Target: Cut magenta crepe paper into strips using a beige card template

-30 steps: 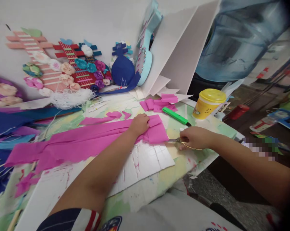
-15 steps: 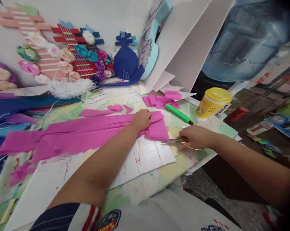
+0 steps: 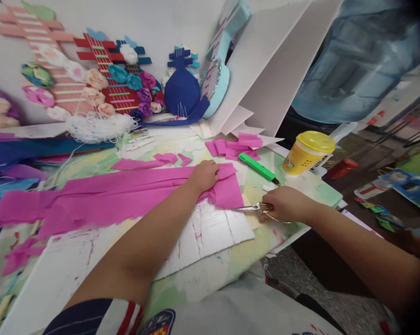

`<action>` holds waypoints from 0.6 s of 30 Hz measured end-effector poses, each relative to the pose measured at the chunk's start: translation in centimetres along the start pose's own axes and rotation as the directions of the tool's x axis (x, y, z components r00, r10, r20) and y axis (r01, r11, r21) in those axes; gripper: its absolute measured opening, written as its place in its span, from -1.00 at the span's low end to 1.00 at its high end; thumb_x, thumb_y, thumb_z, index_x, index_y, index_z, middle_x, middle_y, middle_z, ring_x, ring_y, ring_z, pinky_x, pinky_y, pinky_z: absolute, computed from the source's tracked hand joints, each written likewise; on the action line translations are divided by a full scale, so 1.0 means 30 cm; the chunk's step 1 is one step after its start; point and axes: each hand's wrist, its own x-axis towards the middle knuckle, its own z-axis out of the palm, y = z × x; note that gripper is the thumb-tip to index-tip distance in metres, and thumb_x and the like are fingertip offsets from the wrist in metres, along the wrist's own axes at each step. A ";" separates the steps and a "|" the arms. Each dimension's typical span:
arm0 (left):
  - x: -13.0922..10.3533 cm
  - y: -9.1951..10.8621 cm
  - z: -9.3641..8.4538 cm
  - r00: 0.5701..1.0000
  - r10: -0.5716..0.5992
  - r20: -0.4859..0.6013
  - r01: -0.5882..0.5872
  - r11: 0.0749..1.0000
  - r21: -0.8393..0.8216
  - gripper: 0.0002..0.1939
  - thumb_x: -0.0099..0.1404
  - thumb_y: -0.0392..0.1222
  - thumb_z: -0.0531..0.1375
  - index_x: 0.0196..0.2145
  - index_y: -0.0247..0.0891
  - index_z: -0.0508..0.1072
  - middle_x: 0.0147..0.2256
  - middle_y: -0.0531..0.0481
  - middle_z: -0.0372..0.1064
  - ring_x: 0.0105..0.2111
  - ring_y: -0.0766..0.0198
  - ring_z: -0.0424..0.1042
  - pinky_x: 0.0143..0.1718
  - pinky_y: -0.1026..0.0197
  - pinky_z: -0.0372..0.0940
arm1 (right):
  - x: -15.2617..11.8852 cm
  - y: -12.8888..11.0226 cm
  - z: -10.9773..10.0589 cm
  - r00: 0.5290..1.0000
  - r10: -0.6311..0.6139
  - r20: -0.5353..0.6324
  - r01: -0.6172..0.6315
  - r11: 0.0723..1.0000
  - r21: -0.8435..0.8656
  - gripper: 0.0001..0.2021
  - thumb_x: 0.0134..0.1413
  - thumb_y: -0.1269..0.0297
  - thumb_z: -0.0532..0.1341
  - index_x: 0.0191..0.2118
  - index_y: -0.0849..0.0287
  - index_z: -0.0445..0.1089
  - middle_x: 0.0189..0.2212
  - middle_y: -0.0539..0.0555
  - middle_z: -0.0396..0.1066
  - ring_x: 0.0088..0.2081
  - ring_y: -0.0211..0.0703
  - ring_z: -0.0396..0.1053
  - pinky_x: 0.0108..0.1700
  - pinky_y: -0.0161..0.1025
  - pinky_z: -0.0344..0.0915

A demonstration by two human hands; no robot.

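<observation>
A long strip of pink crepe paper point(image 3: 101, 202) lies across the table in loose folds. My left hand point(image 3: 204, 177) is closed on it near its right end, fingers curled and pressing down. Gold-handled scissors point(image 3: 253, 207) are in my right hand point(image 3: 283, 204), with my fingers in the handle loops. Their blades point left and meet the lower right corner of the paper; whether they are parted is hard to see. Beneath the paper is a scored white foam board point(image 3: 216, 228).
A green box cutter point(image 3: 258, 167) and pink scraps point(image 3: 234, 146) lie behind my hands. A yellow lidded cup point(image 3: 307, 151) stands at the right. Along the wall are paper instruments, among them a blue lute point(image 3: 182, 90), and a heap of white string point(image 3: 101, 126).
The view has shifted slightly. My left hand stays on the pink crepe paper, and the scissors in my right hand remain at its corner with hardly any movement.
</observation>
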 end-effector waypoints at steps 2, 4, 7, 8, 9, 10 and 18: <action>0.000 0.002 0.001 1.000 0.003 0.000 -0.003 1.000 0.010 -0.82 0.14 -0.29 0.03 -0.35 -0.27 0.42 -0.32 -0.04 0.31 -0.28 0.21 0.28 -0.27 0.24 0.20 | -0.008 -0.003 -0.001 1.000 0.004 -0.003 -0.004 1.000 0.011 -0.59 -0.14 -0.13 0.07 -0.53 0.17 0.31 -0.54 0.07 0.35 -0.49 -0.20 0.24 -0.52 -0.32 -0.11; 0.000 0.006 0.001 1.000 0.002 0.000 -0.001 1.000 0.026 -0.83 0.13 -0.31 0.04 -0.37 -0.28 0.42 -0.34 -0.05 0.31 -0.29 0.20 0.27 -0.27 0.22 0.19 | -0.016 -0.008 -0.001 1.000 0.006 0.001 -0.007 0.999 0.035 -0.58 -0.13 -0.14 0.04 -0.52 0.17 0.29 -0.54 0.06 0.34 -0.50 -0.21 0.23 -0.52 -0.32 -0.10; -0.001 0.013 0.002 1.000 -0.007 0.000 0.007 0.999 0.050 -0.82 0.13 -0.32 0.03 -0.38 -0.29 0.42 -0.35 -0.07 0.31 -0.30 0.18 0.28 -0.29 0.20 0.19 | -0.026 -0.016 0.002 1.000 0.007 0.018 -0.008 0.997 0.070 -0.55 -0.13 -0.19 0.01 -0.49 0.16 0.27 -0.53 0.05 0.34 -0.51 -0.21 0.22 -0.52 -0.33 -0.09; -0.001 0.015 0.001 1.000 -0.009 0.001 0.009 0.998 0.056 -0.82 0.13 -0.32 0.03 -0.37 -0.29 0.42 -0.35 -0.07 0.31 -0.30 0.18 0.28 -0.30 0.20 0.19 | -0.028 -0.019 0.003 1.000 0.008 0.020 -0.009 0.997 0.076 -0.54 -0.13 -0.20 0.00 -0.48 0.16 0.27 -0.52 0.05 0.34 -0.50 -0.21 0.21 -0.52 -0.33 -0.08; -0.001 0.017 0.001 1.000 -0.010 0.003 0.010 0.998 0.060 -0.82 0.13 -0.32 0.03 -0.37 -0.29 0.41 -0.35 -0.08 0.31 -0.30 0.18 0.27 -0.30 0.20 0.19 | -0.029 -0.021 0.003 1.000 0.010 0.024 -0.011 0.997 0.077 -0.53 -0.13 -0.21 0.00 -0.48 0.16 0.27 -0.52 0.05 0.34 -0.50 -0.21 0.21 -0.52 -0.32 -0.08; -0.001 0.018 0.000 1.000 -0.011 0.005 0.010 0.998 0.063 -0.82 0.13 -0.33 0.03 -0.37 -0.29 0.41 -0.35 -0.07 0.31 -0.30 0.18 0.27 -0.30 0.20 0.19 | -0.029 -0.023 0.003 1.000 0.011 0.028 -0.013 0.997 0.077 -0.52 -0.14 -0.22 -0.01 -0.48 0.16 0.27 -0.52 0.05 0.34 -0.50 -0.21 0.21 -0.52 -0.32 -0.08; -0.004 0.018 -0.004 0.999 -0.024 0.023 0.022 0.998 0.063 -0.84 0.13 -0.30 0.04 -0.36 -0.29 0.41 -0.32 -0.07 0.31 -0.28 0.18 0.27 -0.27 0.19 0.18 | -0.020 -0.029 -0.018 0.997 0.039 0.061 -0.043 0.996 0.072 -0.51 -0.18 -0.23 0.01 -0.49 0.16 0.27 -0.54 0.05 0.31 -0.52 -0.22 0.19 -0.54 -0.32 -0.09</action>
